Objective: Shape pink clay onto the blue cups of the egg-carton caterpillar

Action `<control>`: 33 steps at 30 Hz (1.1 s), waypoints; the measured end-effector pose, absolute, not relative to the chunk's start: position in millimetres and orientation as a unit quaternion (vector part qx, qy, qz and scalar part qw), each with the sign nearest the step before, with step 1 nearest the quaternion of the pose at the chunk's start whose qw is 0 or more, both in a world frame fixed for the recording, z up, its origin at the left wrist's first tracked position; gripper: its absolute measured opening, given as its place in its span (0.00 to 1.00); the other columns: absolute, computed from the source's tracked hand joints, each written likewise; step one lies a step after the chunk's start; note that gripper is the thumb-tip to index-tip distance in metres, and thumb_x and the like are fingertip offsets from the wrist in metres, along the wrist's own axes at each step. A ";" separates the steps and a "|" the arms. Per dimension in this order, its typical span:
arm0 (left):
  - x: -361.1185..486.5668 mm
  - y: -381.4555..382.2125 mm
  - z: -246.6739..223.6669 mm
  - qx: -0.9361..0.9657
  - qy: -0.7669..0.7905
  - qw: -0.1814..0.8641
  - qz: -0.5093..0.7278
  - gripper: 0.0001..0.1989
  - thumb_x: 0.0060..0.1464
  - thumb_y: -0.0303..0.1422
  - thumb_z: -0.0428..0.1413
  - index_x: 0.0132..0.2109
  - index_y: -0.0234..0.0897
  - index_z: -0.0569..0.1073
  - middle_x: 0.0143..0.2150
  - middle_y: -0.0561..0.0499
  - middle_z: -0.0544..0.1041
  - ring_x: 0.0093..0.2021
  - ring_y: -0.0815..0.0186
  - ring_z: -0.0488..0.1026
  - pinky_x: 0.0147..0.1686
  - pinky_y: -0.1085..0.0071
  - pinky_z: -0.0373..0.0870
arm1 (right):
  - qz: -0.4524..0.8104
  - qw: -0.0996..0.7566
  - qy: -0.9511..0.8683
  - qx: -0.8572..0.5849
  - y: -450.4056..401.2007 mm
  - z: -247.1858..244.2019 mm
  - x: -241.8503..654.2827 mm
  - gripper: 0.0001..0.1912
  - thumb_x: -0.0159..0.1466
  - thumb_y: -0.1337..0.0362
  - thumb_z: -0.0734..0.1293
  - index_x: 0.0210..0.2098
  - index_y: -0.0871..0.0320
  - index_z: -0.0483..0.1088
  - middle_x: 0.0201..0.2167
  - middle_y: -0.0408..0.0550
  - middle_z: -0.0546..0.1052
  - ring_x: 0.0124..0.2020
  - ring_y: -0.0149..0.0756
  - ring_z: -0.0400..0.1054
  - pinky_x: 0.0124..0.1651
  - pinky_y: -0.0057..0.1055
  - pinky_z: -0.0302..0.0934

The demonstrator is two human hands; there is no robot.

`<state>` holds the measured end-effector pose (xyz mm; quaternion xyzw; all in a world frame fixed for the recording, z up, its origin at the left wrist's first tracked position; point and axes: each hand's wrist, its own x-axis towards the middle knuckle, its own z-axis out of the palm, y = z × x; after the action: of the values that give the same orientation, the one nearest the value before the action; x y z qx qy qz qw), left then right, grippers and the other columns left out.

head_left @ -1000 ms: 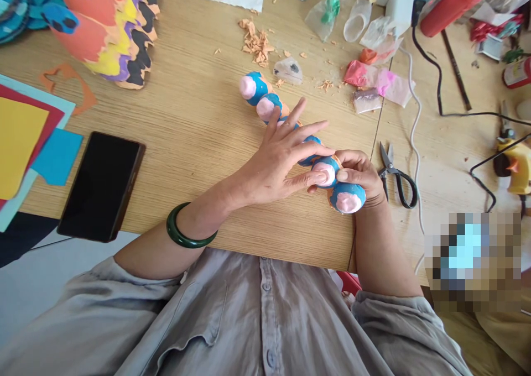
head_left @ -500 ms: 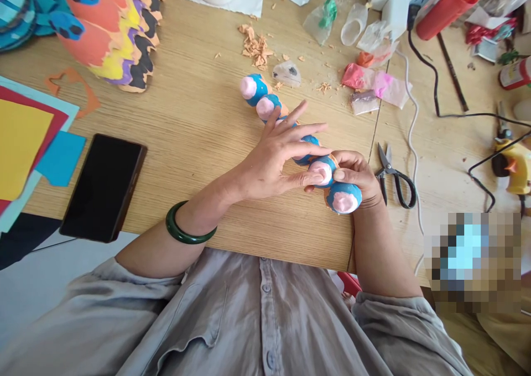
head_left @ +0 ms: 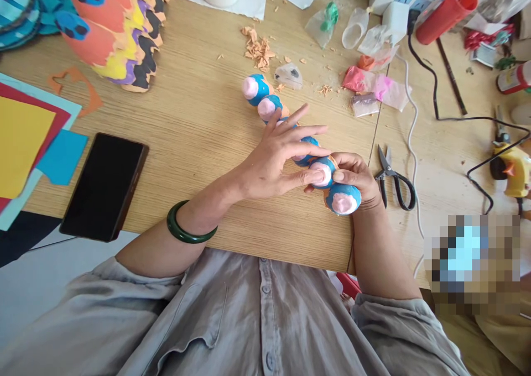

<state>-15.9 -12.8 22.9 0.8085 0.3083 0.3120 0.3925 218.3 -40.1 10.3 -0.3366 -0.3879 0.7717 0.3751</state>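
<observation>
A bumpy row of rounded knobs [head_left: 256, 90] runs diagonally across the table. Each visible knob is coated in blue, clay-like material with a pale pink cap, and orange shows along the edge. My right hand [head_left: 357, 177] grips its near end, thumb on top between the last two knobs and fingers beneath. Over the middle, my left hand [head_left: 269, 160] has its fingers stretched and spread. Its thumb tip presses on the pink cap [head_left: 320, 173] of the second knob from the near end. The left hand hides part of the middle knobs.
Black-handled scissors [head_left: 396, 179] lie right of my right hand, beside a white cable [head_left: 410, 138]. Orange scraps [head_left: 258, 50] and clay packets [head_left: 365, 83] lie beyond the row. A phone [head_left: 104, 187] and coloured sheets [head_left: 25, 149] are left. A painted scalloped piece [head_left: 112, 27] stands far left.
Almost nothing differs. The view has shifted very slightly; both hands keep the same hold and touch on the knobbed row.
</observation>
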 end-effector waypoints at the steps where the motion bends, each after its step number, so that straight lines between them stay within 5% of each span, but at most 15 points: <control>1: -16.7 -12.2 22.2 0.810 0.305 0.392 0.310 0.20 0.64 0.49 0.66 0.58 0.47 0.84 0.73 0.46 0.75 0.84 0.44 0.52 0.82 0.36 0.37 | 0.771 0.376 -0.388 -0.337 -40.2 10.2 218.5 0.16 0.54 0.53 0.86 0.31 0.57 0.84 0.29 0.46 0.87 0.28 0.44 0.85 0.34 0.39 0.84; 23: -14.6 -15.3 25.5 0.804 0.320 0.396 0.307 0.17 0.66 0.48 0.63 0.56 0.49 0.85 0.73 0.49 0.75 0.83 0.45 0.53 0.82 0.36 0.37 | 0.765 0.382 -0.390 -0.340 -40.9 10.3 216.5 0.16 0.54 0.53 0.85 0.31 0.57 0.84 0.28 0.45 0.86 0.28 0.44 0.85 0.37 0.43 0.85; 33: -7.7 -16.5 17.1 0.807 0.337 0.363 0.322 0.22 0.61 0.56 0.65 0.55 0.51 0.84 0.70 0.48 0.78 0.82 0.46 0.56 0.83 0.39 0.35 | 0.751 0.376 -0.404 -0.362 -38.6 7.5 218.6 0.17 0.53 0.53 0.85 0.30 0.59 0.82 0.30 0.48 0.88 0.29 0.45 0.86 0.36 0.40 0.83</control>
<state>-7.7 -16.5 17.1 0.8067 0.3375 0.3223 0.3626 218.6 -38.6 7.5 -0.3616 -0.4037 0.7514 0.3764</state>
